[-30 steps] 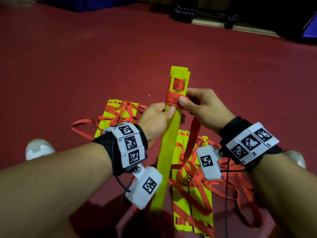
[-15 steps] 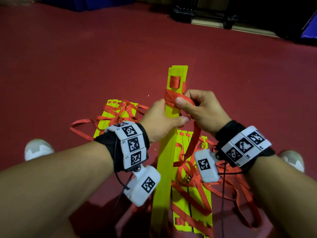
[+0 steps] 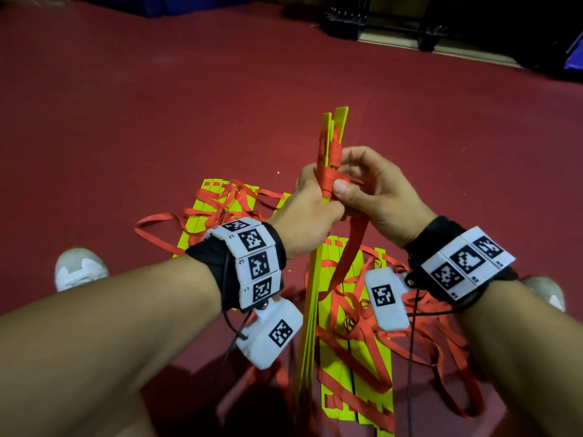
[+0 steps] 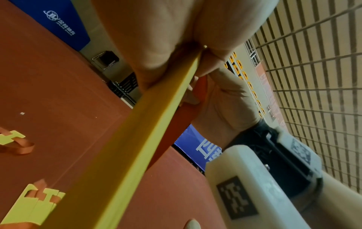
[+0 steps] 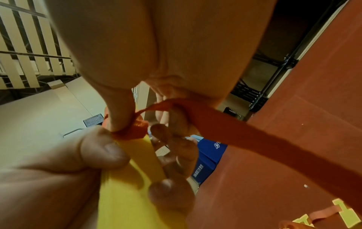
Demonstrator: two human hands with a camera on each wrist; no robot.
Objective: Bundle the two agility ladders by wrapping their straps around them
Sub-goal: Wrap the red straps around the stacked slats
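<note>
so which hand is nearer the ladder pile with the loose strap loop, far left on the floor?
Left. The left hand grips the upright rung stack just right of that pile; the right hand, pinching the orange strap, sits beyond it.

place: sports hall | signs: red sport floor [image 3: 157, 115]; blue padded mats [image 4: 64, 23]; equipment rack [image 3: 378, 17]

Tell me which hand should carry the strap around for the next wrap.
Probably the right hand: it already pinches the orange strap, while the left hand grips the yellow rungs.
</note>
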